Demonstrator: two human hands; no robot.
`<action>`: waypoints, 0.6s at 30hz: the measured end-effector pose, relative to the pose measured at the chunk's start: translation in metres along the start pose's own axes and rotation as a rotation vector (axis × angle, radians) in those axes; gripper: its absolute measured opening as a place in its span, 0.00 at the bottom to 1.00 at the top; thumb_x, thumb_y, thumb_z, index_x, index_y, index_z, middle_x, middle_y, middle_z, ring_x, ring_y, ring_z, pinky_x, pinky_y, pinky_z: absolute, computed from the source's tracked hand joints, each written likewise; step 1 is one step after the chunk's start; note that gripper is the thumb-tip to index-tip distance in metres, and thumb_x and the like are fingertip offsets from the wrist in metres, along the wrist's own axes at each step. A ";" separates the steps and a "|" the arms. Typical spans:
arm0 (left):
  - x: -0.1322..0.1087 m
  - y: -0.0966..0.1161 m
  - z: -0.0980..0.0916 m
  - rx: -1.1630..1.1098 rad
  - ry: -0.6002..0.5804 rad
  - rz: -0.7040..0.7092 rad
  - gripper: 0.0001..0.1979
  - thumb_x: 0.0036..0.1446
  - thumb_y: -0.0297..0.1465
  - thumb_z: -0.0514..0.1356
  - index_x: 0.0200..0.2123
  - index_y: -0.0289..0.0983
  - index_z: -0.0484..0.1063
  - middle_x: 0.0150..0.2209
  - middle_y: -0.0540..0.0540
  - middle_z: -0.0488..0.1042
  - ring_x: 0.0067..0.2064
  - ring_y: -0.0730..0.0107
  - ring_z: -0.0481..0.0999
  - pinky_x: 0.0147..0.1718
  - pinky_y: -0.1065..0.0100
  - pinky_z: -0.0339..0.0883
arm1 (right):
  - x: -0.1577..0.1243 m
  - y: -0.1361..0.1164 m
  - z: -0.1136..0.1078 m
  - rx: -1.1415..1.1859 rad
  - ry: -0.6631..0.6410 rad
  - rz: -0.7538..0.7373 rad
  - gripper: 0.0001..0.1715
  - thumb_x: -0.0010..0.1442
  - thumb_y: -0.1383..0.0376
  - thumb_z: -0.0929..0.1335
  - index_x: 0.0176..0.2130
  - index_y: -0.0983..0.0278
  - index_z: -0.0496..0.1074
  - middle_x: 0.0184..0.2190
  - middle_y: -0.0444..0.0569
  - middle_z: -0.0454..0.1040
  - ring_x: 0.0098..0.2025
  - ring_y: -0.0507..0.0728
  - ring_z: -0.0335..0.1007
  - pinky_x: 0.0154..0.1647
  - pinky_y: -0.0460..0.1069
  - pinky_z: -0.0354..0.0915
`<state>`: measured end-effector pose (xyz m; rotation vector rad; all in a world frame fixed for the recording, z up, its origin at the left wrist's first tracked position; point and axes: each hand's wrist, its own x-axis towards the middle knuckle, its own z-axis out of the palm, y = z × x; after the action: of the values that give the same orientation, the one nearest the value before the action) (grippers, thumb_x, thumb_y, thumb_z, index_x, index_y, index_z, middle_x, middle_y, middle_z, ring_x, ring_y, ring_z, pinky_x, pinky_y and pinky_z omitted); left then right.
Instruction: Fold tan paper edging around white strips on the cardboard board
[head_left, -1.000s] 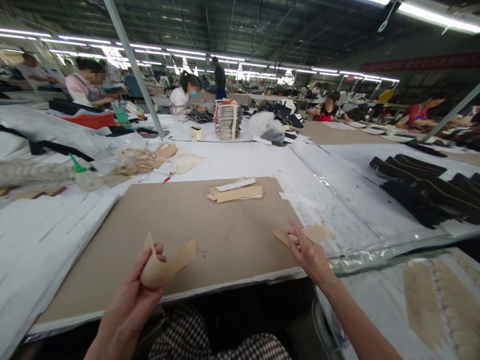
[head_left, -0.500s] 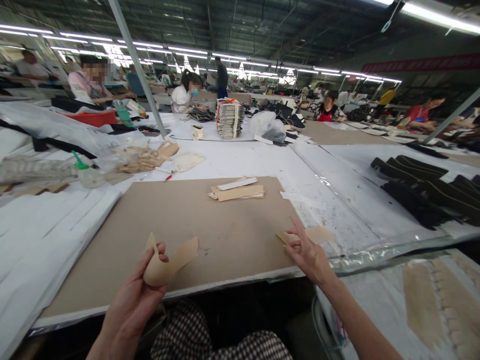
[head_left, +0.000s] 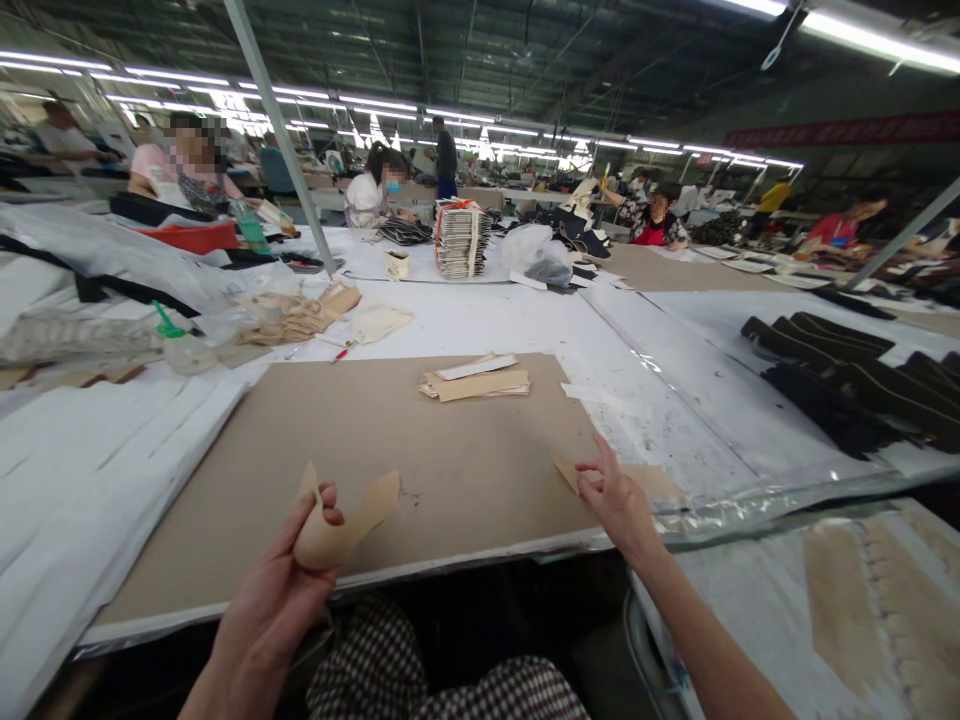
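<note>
My left hand [head_left: 281,590] is closed round a curved tan leather piece [head_left: 341,525], held just above the near edge of a brown board [head_left: 375,450]. My right hand [head_left: 616,500] rests on a flat tan piece [head_left: 652,478] at the board's right edge. Its thumb and fingers pinch that piece's near corner while the forefinger points forward. Farther out on the board lies a small stack of tan strips [head_left: 476,380].
Rows of black pieces [head_left: 840,385] lie at the right. A green-capped bottle [head_left: 180,345] and loose tan pieces [head_left: 296,315] sit at the left. A tied stack [head_left: 459,238] stands beyond. Other people work at far tables. Clear plastic sheet [head_left: 750,500] covers the right edge.
My right hand has drawn the flat tan piece slightly nearer and left. The left hand keeps its curved piece, nearly still.
</note>
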<state>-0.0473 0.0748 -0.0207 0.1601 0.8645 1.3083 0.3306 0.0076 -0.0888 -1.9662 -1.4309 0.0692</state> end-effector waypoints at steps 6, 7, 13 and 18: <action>-0.004 0.002 0.000 -0.002 0.007 0.009 0.12 0.68 0.25 0.50 0.39 0.33 0.73 0.31 0.50 0.74 0.23 0.79 0.73 0.22 0.78 0.75 | -0.001 0.001 0.006 0.021 -0.015 -0.031 0.39 0.57 0.63 0.66 0.65 0.55 0.53 0.41 0.43 0.78 0.34 0.57 0.76 0.37 0.53 0.71; -0.004 0.002 0.000 -0.002 0.005 0.010 0.12 0.68 0.24 0.50 0.39 0.33 0.73 0.30 0.50 0.74 0.23 0.79 0.73 0.22 0.78 0.75 | -0.001 0.002 0.008 0.027 -0.015 -0.040 0.38 0.57 0.63 0.66 0.64 0.56 0.54 0.41 0.44 0.78 0.34 0.57 0.76 0.38 0.53 0.71; -0.003 0.002 -0.003 0.000 -0.040 0.019 0.14 0.68 0.24 0.48 0.40 0.31 0.74 0.30 0.50 0.74 0.24 0.79 0.74 0.23 0.78 0.75 | 0.003 0.016 0.013 0.034 -0.017 -0.085 0.26 0.59 0.64 0.63 0.57 0.59 0.64 0.44 0.47 0.77 0.38 0.57 0.73 0.45 0.56 0.71; -0.001 0.002 -0.003 0.023 -0.072 0.032 0.15 0.68 0.22 0.46 0.40 0.30 0.73 0.30 0.49 0.74 0.24 0.79 0.74 0.23 0.78 0.75 | 0.009 0.030 -0.003 -0.054 -0.046 -0.105 0.24 0.57 0.64 0.64 0.54 0.57 0.70 0.45 0.47 0.76 0.43 0.58 0.71 0.47 0.56 0.70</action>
<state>-0.0510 0.0733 -0.0216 0.2387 0.8185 1.3145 0.3597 0.0089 -0.1003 -1.9404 -1.5788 0.0289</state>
